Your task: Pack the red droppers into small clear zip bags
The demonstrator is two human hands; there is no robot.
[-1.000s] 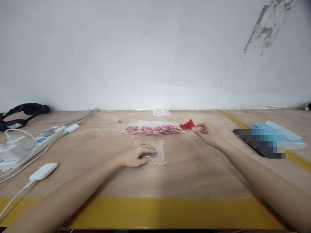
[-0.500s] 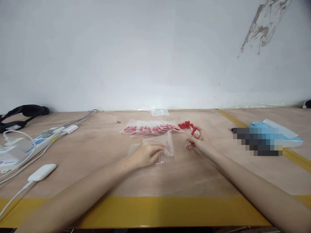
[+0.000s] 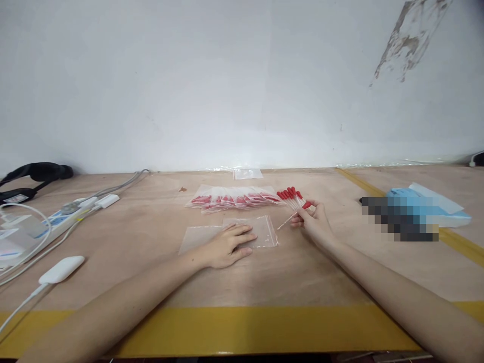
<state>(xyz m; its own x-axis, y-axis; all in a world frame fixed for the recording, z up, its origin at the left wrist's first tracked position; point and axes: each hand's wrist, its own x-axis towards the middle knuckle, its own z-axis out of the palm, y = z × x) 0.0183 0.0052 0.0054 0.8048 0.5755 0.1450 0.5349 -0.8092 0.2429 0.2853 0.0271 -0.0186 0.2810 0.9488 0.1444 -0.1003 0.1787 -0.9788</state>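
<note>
Head view: our left hand (image 3: 227,245) lies flat, fingers spread, pressing one empty clear zip bag (image 3: 260,229) onto the table (image 3: 151,237). Our right hand (image 3: 313,222) pinches one red-bulbed dropper (image 3: 293,217), its tip beside the bag's edge. Behind lie one row of filled bags (image 3: 232,198) and about seven loose droppers (image 3: 290,195).
</note>
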